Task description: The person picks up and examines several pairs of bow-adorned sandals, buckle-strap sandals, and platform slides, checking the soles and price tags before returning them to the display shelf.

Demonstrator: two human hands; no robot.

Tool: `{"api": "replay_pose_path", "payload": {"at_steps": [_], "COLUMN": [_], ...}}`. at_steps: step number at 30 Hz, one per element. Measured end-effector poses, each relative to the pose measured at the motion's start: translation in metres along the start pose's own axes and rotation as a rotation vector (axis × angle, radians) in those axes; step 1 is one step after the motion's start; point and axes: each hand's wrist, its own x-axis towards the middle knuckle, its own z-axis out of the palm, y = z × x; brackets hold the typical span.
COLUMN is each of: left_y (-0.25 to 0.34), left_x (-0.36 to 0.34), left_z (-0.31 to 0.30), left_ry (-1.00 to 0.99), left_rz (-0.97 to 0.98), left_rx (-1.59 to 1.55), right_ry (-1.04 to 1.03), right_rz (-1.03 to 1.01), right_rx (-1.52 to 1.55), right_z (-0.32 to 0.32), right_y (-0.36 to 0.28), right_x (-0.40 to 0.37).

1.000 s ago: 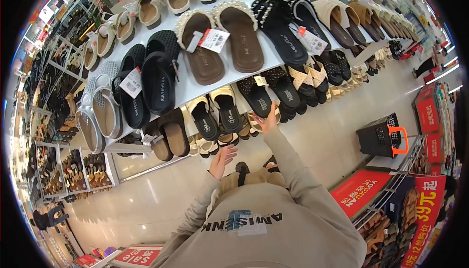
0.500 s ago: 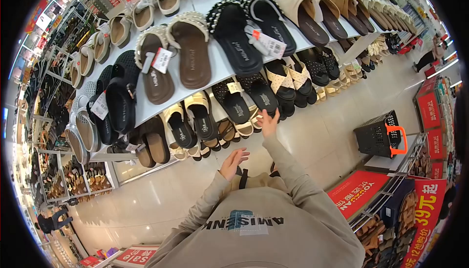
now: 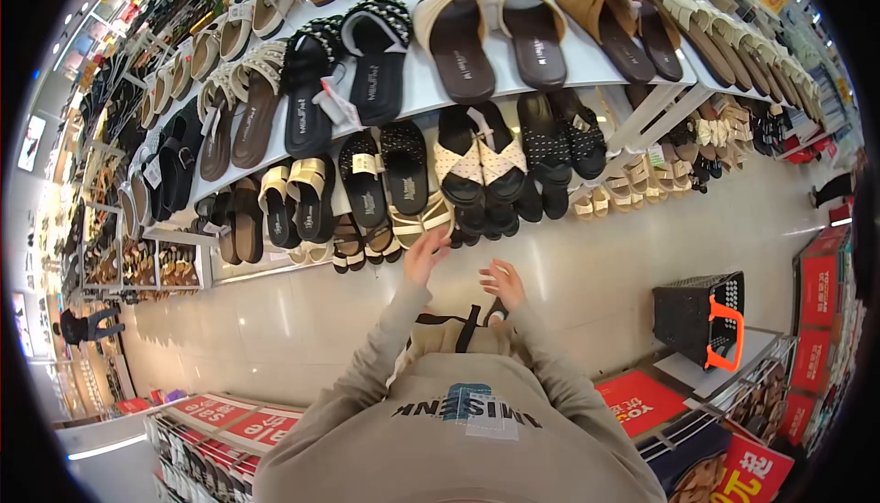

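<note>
My left hand (image 3: 427, 256) is held out with its fingers apart, holding nothing. Its fingertips overlap the gold-strapped sandals (image 3: 433, 218) on the low shelf in this view, just below a pair of black studded slides (image 3: 404, 166). To the right, over the floor, my right hand (image 3: 501, 283) is also empty, fingers spread and slightly bent. Above my hands, cream cross-strap slides (image 3: 502, 166) with dark soles sit on the lower shelf. On the upper shelf stand beige-strapped slides (image 3: 461, 52) and black pearl-trimmed slides (image 3: 374, 77), with a white tag by them.
A white two-level shelf (image 3: 417, 91) full of slippers runs across in front of me. A black shopping basket (image 3: 683, 320) with an orange handle is at the right, near red signs (image 3: 639, 406). Tiled floor (image 3: 587, 274) lies between. A person (image 3: 89, 324) is far left.
My right hand has drawn back from the black studded slide, and my left hand has reached forward to the lower shelf. The view has shifted right along the shelf.
</note>
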Motion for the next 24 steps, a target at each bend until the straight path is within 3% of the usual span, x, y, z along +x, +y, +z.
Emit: {"api": "replay_pose_path", "payload": {"at_steps": [3,5,9,12,13,16,20,22,24], "left_y": [-0.002,0.003,0.011,0.021,0.020,0.020,0.027,0.040,0.048], "left_x": [0.048,0.077,0.118,0.138,0.142,0.127,0.083,0.044,0.012], "left_z": [0.031,0.045,0.064,0.076,0.074,0.079,0.066,0.074,0.076], "left_ry": [0.110,0.126,0.142,0.238,0.181,0.217,0.085,0.164,0.102], "left_rz": [0.089,0.054,-0.080,-0.074,-0.043,0.050,0.105,0.088,0.008], "left_rx": [-0.200,-0.528,-0.693,-0.701,-0.671,-0.581,-0.565,-0.528,-0.446], "right_ry": [0.050,0.060,0.035,-0.014,-0.049,-0.109,-0.139,-0.182,-0.225], "right_rz": [0.013,0.013,-0.007,-0.030,-0.021,-0.008,-0.028,-0.034,-0.030], "right_rx": [-0.019,-0.014,-0.027,-0.045,-0.056,-0.092,-0.113,-0.121,-0.129], "right_z": [-0.053,-0.072,-0.091,-0.097,-0.098,-0.104,-0.105,-0.098,-0.091], "right_y": [-0.015,-0.025,-0.045,-0.053,-0.057,-0.067,-0.091,-0.109,-0.127], "right_x": [-0.021,-0.031,-0.036,-0.038,-0.040,-0.043,-0.044,-0.044,-0.043]}}
